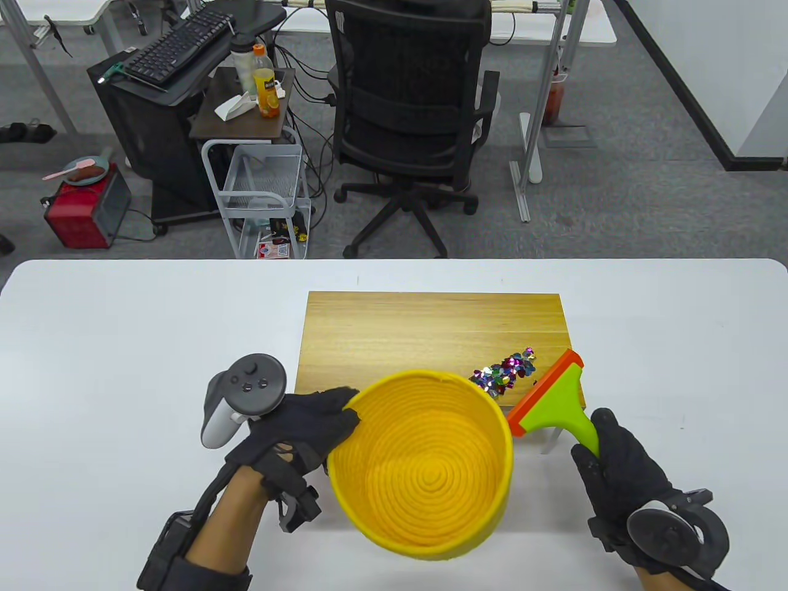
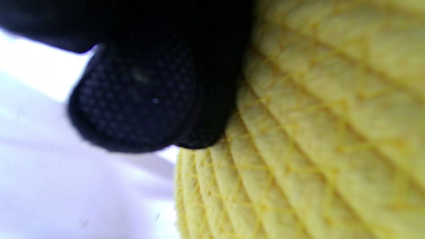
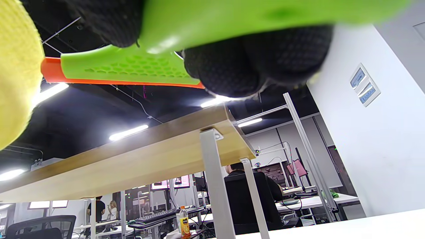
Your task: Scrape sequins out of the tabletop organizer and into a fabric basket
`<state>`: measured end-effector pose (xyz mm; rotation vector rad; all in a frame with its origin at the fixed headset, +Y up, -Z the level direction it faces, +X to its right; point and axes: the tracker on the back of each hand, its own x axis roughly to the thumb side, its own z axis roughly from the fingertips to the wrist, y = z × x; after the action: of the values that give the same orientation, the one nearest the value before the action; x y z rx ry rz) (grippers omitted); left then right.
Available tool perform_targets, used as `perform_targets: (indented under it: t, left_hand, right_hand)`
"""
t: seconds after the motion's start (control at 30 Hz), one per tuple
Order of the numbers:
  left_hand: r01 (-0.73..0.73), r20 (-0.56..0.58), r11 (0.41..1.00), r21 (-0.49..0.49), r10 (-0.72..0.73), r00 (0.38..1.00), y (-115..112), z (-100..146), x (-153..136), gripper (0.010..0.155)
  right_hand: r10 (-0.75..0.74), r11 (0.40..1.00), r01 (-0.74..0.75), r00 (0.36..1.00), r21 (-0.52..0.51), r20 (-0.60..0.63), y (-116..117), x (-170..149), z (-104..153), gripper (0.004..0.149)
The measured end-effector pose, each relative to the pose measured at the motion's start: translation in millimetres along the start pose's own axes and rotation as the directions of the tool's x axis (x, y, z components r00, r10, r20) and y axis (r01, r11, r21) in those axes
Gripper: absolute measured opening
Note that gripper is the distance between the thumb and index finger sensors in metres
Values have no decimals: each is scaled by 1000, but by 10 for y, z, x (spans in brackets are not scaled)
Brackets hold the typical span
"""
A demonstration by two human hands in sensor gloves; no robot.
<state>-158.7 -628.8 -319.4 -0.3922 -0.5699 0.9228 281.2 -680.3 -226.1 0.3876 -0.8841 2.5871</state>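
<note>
A yellow woven fabric basket [image 1: 425,462] is tilted against the front edge of the wooden tabletop organizer [image 1: 431,332]. My left hand [image 1: 308,431] grips its left rim; its fingers [image 2: 139,99] press the basket's outer wall [image 2: 315,132]. A pile of coloured sequins [image 1: 505,372] lies on the organizer's front right, just beyond the basket's rim. My right hand [image 1: 615,462] holds the green handle of a scraper [image 1: 554,394] with an orange blade, set beside the sequins. The scraper [image 3: 132,66] also shows from below in the right wrist view, above the organizer [image 3: 132,159].
The organizer stands on metal legs [image 3: 215,186] on a white table [image 1: 123,345]. Beyond the table's far edge are an office chair [image 1: 412,111] and a white wire cart [image 1: 265,197].
</note>
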Motion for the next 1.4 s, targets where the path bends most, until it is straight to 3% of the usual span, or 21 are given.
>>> perform_targets:
  t: [0.2,0.43,0.83,1.23,1.4]
  left_hand:
    - [85,-45,980,-180,-95,994,-434,-233,-182,50]
    - [139,-110,968,-208,-164,980,-776,-436,-436,51]
    - [117,-200,993,-36,-122,972,-999,-667,-705,52]
    - [130,-259,983,126,-94,961,-1065,-715,-623,53]
    - [135,-268,975,177,-84,960,-1072,-711,-558,53]
  right_hand:
    - [-3,1000,3,1000,-4,-2,-11,-4,3,64]
    - [-7,1000,7,1000,-12,-9,-33,-26,7,63]
    - [-3,1000,3,1000,-5,-13,-32,-30,6,63]
    - [13,1000,-13,1000,22,-19,3,0,-12,63]
    - [56,997,-52,997,63,-50,-27,72,-142,63]
